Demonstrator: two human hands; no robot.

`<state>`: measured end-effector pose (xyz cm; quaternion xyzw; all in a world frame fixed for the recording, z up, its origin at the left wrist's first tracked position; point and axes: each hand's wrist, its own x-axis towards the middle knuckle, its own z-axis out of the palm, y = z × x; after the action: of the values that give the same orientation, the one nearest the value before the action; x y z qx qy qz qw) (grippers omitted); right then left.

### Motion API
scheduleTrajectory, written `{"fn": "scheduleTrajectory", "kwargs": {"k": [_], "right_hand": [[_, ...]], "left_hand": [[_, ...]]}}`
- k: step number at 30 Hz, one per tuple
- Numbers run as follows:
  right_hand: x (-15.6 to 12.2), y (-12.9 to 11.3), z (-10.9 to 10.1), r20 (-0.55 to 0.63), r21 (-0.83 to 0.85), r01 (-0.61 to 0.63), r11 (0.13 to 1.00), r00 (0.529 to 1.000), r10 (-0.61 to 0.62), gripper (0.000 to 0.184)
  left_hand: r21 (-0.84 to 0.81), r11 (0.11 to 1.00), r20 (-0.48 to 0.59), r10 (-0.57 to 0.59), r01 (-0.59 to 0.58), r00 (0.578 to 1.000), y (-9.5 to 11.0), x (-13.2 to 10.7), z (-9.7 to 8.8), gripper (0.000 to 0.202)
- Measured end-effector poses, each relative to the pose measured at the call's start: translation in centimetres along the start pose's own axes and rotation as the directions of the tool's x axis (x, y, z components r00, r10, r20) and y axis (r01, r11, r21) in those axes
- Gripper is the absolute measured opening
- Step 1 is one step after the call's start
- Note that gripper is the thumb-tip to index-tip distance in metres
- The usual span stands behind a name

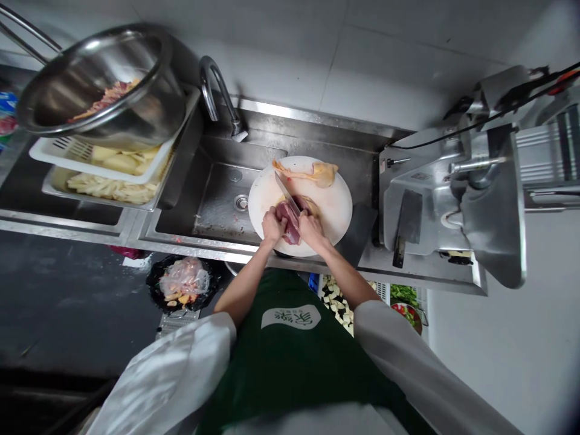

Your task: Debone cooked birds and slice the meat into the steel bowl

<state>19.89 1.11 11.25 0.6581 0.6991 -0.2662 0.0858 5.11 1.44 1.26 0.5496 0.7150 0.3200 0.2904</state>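
A round white cutting board point(258, 202) spans the right part of the sink. On it lies a dark red piece of raw meat point(292, 232) with some yellowish skin at its right side. My left hand point(272, 225) grips the meat's left edge with curled fingers. My right hand point(311, 228) is closed around the handle of a knife point(286, 192), whose blade points up and left across the meat. The handle itself is hidden by the fingers. Farther back on the board rests a yellow-skinned poultry piece point(324, 174) with a long thin end, apart from both hands.
Behind the sink point(217, 211) rises a curved faucet point(217, 84). At left, a steel bowl point(158, 90) of cut meat sits over trays of pale vegetables. A cleaver point(410, 217) lies by a metal slicer point(493, 199) at right. Below stand a bagged-meat basin point(185, 281) and vegetable baskets.
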Motion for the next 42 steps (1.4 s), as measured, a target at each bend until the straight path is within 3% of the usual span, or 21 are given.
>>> {"fn": "scheduleTrajectory", "kwargs": {"k": [6,10,16,19,23,25,31,34,35,37,39,41,42], "right_hand": [[-6.7,4.6,2.9,0.092,-0.023,-0.095,0.995,0.991,0.097,0.033],[-8.0,6.7,3.1,0.04,-0.028,-0.179,0.983,0.983,0.18,0.036],[-5.5,3.5,-0.1,-0.108,0.031,-0.164,0.986,0.98,0.166,0.042],[-4.4,1.3,-0.3,-0.17,0.063,-0.152,0.986,0.972,0.161,0.047],[-4.2,0.9,1.6,0.024,0.08,-0.128,0.988,0.992,0.127,0.039],[-5.2,2.0,2.7,0.108,0.058,-0.123,0.991,0.987,0.116,0.034],[-12.0,7.9,4.5,0.149,-0.049,-0.146,0.988,0.977,0.152,0.032],[-15.7,11.3,4.9,0.126,-0.002,-0.158,0.987,0.979,0.157,0.028],[-16.9,12.3,5.2,0.091,0.03,-0.178,0.984,0.98,0.175,0.028],[-18.8,13.9,5.9,-0.001,0.119,-0.248,0.961,0.968,0.25,0.028],[-20.1,14.8,6.8,-0.084,0.23,-0.33,0.915,0.93,0.357,0.028],[-20.7,15.1,7.7,-0.13,0.333,-0.396,0.856,0.88,0.457,0.027],[-20.9,15.0,8.2,-0.142,0.378,-0.419,0.825,0.855,0.499,0.027]], "left_hand": [[0.058,0.998,-0.039,-0.027,0.029,0.999,-1.6,0.9,-2.1,0.02],[-0.049,0.995,-0.014,-0.092,0.092,0.996,-2.9,0.9,-3.7,0.018],[-0.164,0.981,-0.048,-0.117,0.108,0.992,-3.3,0.4,-4.4,0.018],[-0.201,0.974,-0.083,-0.126,0.107,0.989,-3.5,0.1,-4.2,0.016],[-0.23,0.969,-0.136,-0.126,0.092,0.983,-3.9,0.1,-3.8,0.013],[-0.226,0.97,-0.168,-0.129,0.09,0.977,-4.4,0.4,-3.8,0.012],[-0.144,0.979,-0.226,-0.172,0.142,0.959,-5.1,2.3,-5.1,0.01],[-0.001,1.0,-0.287,-0.002,0.002,0.958,-2.8,3.4,-5.0,0.01],[0.049,0.995,-0.232,0.093,-0.084,0.968,-1.5,3.8,-4.3,0.013],[0.088,0.956,0.053,0.276,-0.28,0.96,1.6,4.3,-1.9,0.023],[0.025,0.908,0.383,0.378,-0.419,0.843,4.6,4.5,1.5,0.042],[-0.048,0.884,0.552,0.411,-0.465,0.726,6.8,4.6,4.9,0.06],[-0.073,0.881,0.582,0.419,-0.468,0.697,7.5,4.6,6.2,0.066]]}}
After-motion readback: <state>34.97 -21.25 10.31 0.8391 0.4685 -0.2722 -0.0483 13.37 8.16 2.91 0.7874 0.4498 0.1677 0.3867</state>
